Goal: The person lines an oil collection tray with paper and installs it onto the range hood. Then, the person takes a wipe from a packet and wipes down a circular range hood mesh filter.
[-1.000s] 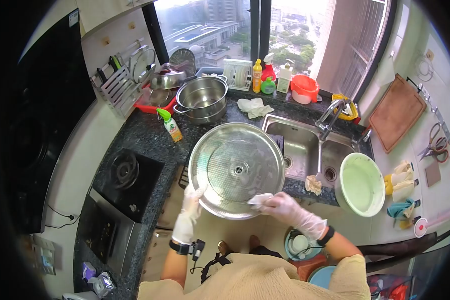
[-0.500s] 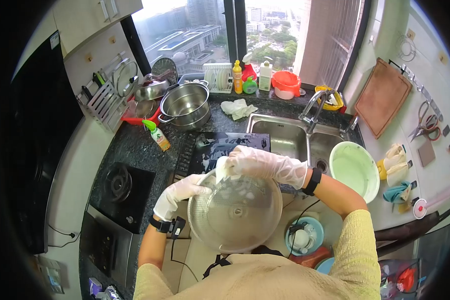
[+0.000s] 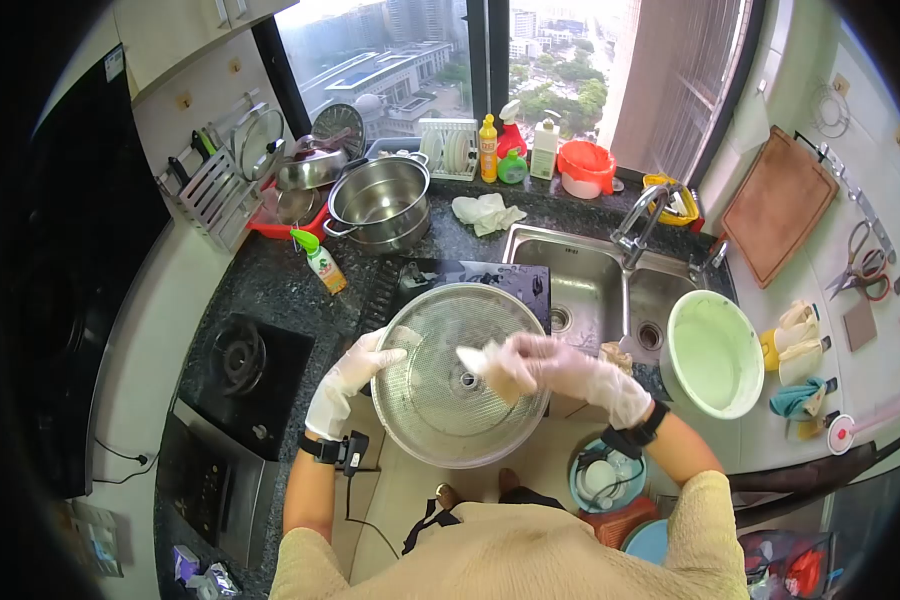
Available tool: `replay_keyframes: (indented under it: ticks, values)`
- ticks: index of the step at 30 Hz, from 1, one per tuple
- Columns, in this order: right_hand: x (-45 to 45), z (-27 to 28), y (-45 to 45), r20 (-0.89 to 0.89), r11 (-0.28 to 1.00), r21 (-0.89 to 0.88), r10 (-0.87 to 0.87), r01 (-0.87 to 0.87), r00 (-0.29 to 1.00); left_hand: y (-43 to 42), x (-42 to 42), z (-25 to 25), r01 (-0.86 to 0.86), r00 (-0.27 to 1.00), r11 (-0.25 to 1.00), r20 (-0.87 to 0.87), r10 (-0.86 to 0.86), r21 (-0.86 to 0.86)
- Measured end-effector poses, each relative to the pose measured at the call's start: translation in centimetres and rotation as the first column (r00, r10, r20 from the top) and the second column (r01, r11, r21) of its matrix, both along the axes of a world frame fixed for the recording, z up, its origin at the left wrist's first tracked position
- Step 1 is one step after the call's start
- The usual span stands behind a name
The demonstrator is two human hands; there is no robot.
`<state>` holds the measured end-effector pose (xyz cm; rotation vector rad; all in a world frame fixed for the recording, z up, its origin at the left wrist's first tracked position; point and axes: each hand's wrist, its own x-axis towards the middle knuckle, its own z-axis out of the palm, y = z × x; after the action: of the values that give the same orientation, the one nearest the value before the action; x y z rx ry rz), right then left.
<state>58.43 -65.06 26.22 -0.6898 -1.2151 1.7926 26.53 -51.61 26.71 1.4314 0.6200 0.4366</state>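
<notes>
A round perforated metal tray [image 3: 440, 405] is held up in front of my body, its face toward me. My left hand [image 3: 355, 372], in a thin clear glove, grips its left rim, with the thumb over the perforated surface. My gloved right hand [image 3: 542, 367] pinches a small white cloth [image 3: 473, 360] over the tray, right of its centre hole; motion blurs the fingers a little. Behind the tray lies a wet black panel [image 3: 515, 278] on the counter.
Beyond are a steel pot [image 3: 380, 200], a spray bottle [image 3: 320, 262], a crumpled white cloth [image 3: 488, 213] and a double sink [image 3: 570, 270]. To the right sits a green basin [image 3: 713, 352]. A stove [image 3: 255, 370] is at the left. Below stands a blue bucket [image 3: 608, 475].
The tray has risen and moved slightly left since half a second ago. My right hand has left its upper rim and moved down and right with the cloth. My left hand still holds the rim.
</notes>
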Motion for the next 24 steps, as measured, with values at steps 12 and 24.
replay_keyframes:
  ticks: [12,24]
  values:
    - [-1.8,-2.6,1.4,0.452,0.484,0.862,-0.869,0.155,0.201,-1.1,0.1,-1.6,-0.039,0.996,0.997,0.081,0.044,-0.067]
    - [-7.6,-5.0,0.6,0.300,0.343,0.930,-0.916,0.131,0.268,-2.5,1.8,-1.9,-0.132,0.990,0.991,0.056,0.132,-0.009]
